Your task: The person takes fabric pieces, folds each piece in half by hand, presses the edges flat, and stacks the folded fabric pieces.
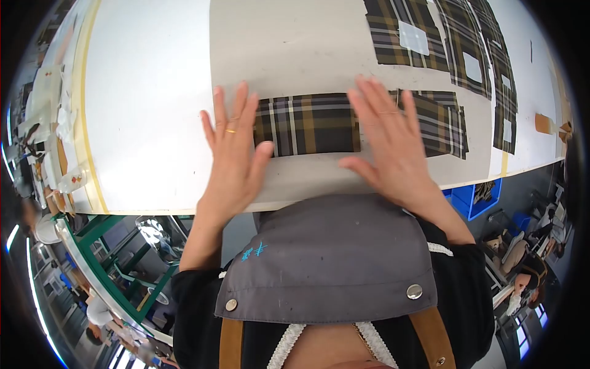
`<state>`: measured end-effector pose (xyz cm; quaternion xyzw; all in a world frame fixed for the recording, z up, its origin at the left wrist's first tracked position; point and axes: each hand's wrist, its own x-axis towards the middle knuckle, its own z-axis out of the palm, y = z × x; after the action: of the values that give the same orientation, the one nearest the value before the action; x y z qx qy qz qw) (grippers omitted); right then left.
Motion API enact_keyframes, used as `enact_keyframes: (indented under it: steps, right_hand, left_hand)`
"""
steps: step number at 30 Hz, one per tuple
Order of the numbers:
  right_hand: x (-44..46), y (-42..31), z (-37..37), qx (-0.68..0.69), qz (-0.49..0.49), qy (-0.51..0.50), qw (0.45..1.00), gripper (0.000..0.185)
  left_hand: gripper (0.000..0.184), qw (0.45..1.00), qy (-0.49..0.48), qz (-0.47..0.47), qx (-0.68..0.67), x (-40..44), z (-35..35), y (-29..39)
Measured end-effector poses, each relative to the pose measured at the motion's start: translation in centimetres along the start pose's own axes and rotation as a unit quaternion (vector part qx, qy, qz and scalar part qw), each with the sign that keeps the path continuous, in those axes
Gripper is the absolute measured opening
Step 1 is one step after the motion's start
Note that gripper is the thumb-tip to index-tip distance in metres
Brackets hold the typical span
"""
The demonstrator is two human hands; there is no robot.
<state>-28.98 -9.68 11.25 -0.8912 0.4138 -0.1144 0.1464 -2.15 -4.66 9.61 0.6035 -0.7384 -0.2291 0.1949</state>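
A dark plaid fabric piece (pixel 310 124) with tan and pale stripes lies flat on the grey-beige board (pixel 289 55) in front of me. My left hand (pixel 235 144), a ring on one finger, is spread at the piece's left edge. At its right edge my right hand (pixel 390 138) is spread as well, slightly blurred, between this piece and other plaid pieces (pixel 439 123) on the right. Whether either palm presses on the cloth or hovers just above it, I cannot tell.
Further plaid pieces (pixel 409 15) with white patches lie in rows at the back right. White table surface (pixel 144 92) extends left, crossed by yellow tape (pixel 83 111). A blue bin (pixel 476 200) sits below the right edge, a green frame (pixel 110 227) below the left. Other people are in the background.
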Motion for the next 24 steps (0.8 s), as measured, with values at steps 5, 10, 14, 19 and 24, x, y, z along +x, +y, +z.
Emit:
enact_keyframes:
  steps: [5, 10, 14, 19, 24]
  right_hand:
    - [1.0, -1.3, 5.0, 0.042, -0.021, -0.016, 0.999, 0.109]
    - [-0.9, 0.0, 4.1, 0.007, -0.002, -0.033, 0.999, 0.111]
    - [-2.0, 0.1, 4.1, -0.004, 0.027, 0.009, 1.000, 0.106]
    - [0.3, 0.3, 5.3, 0.038, -0.107, 0.092, 0.989, 0.027]
    - [0.0, 0.5, 1.9, 0.067, -0.096, 0.130, 0.985, 0.008]
  left_hand:
    - [0.073, 0.993, -0.036, 0.052, 0.096, 1.8, 4.0, 1.4]
    - [0.077, 0.991, -0.022, 0.011, 0.132, 0.4, 3.2, 0.3]
    - [0.081, 0.988, 0.000, -0.025, 0.153, -0.5, 3.3, 0.4]
    - [0.091, 0.991, 0.023, -0.021, 0.127, -0.4, 3.4, 0.3]
    - [0.087, 0.997, 0.051, -0.051, 0.005, -0.6, 2.5, 0.0]
